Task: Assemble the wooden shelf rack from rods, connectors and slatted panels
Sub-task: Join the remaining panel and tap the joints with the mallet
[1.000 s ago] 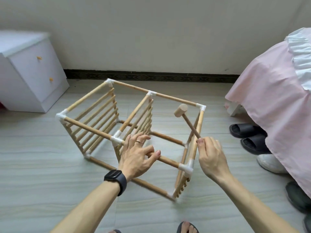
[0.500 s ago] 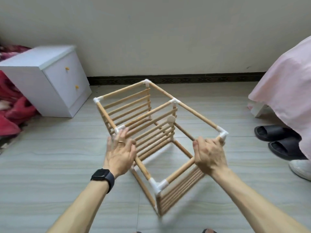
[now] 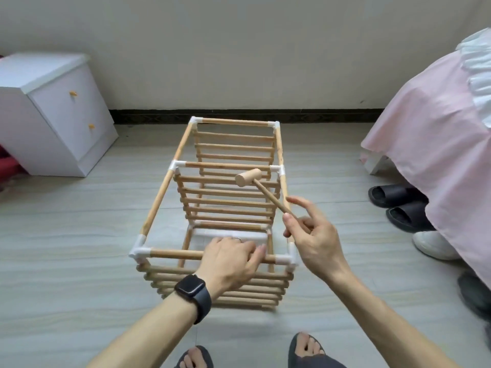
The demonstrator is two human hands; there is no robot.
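Standing on the pale plank floor (image 3: 66, 235), the rack (image 3: 225, 193) is an open box of round wooden rods joined by white plastic connectors (image 3: 139, 251), with three slatted panels upright inside. The left hand (image 3: 228, 261), smartwatch (image 3: 192, 290) on its wrist, curls its fingers over the near top rod. The right hand (image 3: 316, 240) pinches the thin handle of a small wooden mallet (image 3: 248, 177), its cylindrical head above the middle panel, index finger straight.
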